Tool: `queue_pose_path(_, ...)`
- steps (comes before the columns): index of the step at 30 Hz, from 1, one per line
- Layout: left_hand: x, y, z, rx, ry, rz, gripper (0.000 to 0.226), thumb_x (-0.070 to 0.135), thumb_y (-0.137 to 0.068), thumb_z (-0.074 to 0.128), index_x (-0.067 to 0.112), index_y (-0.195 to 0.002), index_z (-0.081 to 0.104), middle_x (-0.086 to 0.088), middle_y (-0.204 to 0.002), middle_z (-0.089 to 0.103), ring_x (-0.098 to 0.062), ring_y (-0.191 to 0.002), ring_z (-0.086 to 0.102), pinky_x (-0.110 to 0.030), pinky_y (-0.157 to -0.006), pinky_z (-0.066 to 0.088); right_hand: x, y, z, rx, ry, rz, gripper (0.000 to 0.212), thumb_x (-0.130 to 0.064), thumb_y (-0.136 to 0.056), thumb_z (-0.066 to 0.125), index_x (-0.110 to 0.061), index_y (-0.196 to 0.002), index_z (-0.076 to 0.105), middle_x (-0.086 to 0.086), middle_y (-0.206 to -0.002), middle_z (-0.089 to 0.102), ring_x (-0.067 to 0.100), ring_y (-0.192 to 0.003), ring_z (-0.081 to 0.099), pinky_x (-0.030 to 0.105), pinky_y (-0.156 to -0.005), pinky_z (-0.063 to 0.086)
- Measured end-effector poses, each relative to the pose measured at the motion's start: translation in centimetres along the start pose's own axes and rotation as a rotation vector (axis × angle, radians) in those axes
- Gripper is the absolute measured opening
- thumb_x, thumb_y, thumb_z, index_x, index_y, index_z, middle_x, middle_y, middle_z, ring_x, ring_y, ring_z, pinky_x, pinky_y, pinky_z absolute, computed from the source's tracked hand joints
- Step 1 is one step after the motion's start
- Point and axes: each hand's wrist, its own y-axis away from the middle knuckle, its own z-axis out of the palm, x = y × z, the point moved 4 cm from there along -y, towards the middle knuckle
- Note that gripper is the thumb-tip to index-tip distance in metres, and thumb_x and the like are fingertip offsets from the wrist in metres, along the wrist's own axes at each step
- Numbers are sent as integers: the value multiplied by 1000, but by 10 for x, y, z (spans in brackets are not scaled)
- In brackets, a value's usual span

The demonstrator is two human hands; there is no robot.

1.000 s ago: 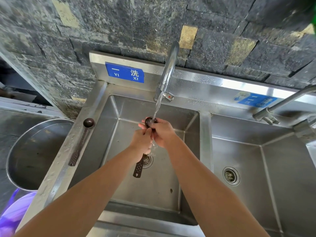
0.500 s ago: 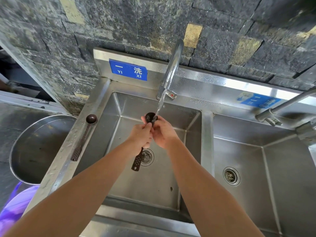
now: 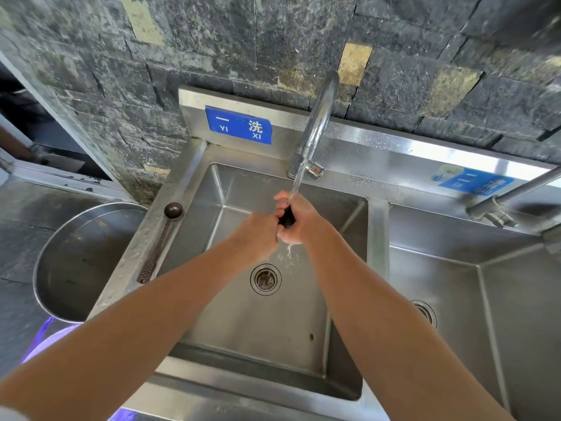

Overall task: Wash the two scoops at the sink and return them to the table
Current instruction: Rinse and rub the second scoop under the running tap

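Scoop 1 [image 3: 286,216] is under the water [image 3: 297,182], my left hand [image 3: 258,235] and right hand [image 3: 300,221] curled round it; wet, it could slip into the sink [image 3: 273,329]. Scoop 2 [image 3: 161,241] on the rim [image 3: 123,278] could get knocked off.

Bright, even daylight glares off the steel backsplash [image 3: 455,153], while wide-angle distortion bends and blurs the edges.

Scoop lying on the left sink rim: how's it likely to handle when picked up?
The scoop looks thin and plastic, so it is probably light and fairly stiff. The sink rim under it is beaded with water, so it may be slippery. Its flat handle lies along the steel, so rolling seems unlikely.
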Motion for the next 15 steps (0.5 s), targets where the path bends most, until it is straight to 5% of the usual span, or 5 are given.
queue_pose_path(3,11,3,-3,51,-152,-64,31,12,-94,46,6,-121,58,-17,-95,62,-38,-88,65,-39,-65,48,-1,-8,-5,238,34,-192,35,-4,-80,53,-14,-47,54,0,-40,47,14,-29,42,19,-36,32)
queue_pose_path(6,16,3,-1,118,-81,-90,36,18,-99,38,11,-130,54,-19,-100,65,-42,-93,65,-40,-67,46,-10,-13,-9,407,279,-423,43,-20,-88,53,-10,-46,58,3,-46,60,25,-48,59,30,-52,50)
queue_pose_path(10,4,0,7,6,343,-127,32,20,-97,42,11,-74,63,-10,-67,62,-27,-62,60,-30,-53,44,-29,-5,1,352,1071,-852,41,-33,-93,43,-5,-67,58,13,-64,64,38,-72,63,38,-69,50)
queue_pose_path(12,-1,0,8,-41,356,-74,35,24,-98,46,16,-65,58,-6,-61,59,-18,-51,52,-25,-50,40,-31,0,11,204,1679,-1098,18,-18,-93,47,-2,-89,56,8,-69,57,35,-72,58,34,-64,34)
queue_pose_path(15,-7,0,5,-139,349,-28,37,31,-97,47,21,-63,55,3,-56,56,-12,-46,48,-23,-49,38,-24,5,19,-5,2405,-1228,31,-19,-96,46,-3,-123,48,12,-91,60,29,-80,58,38,-71,44)
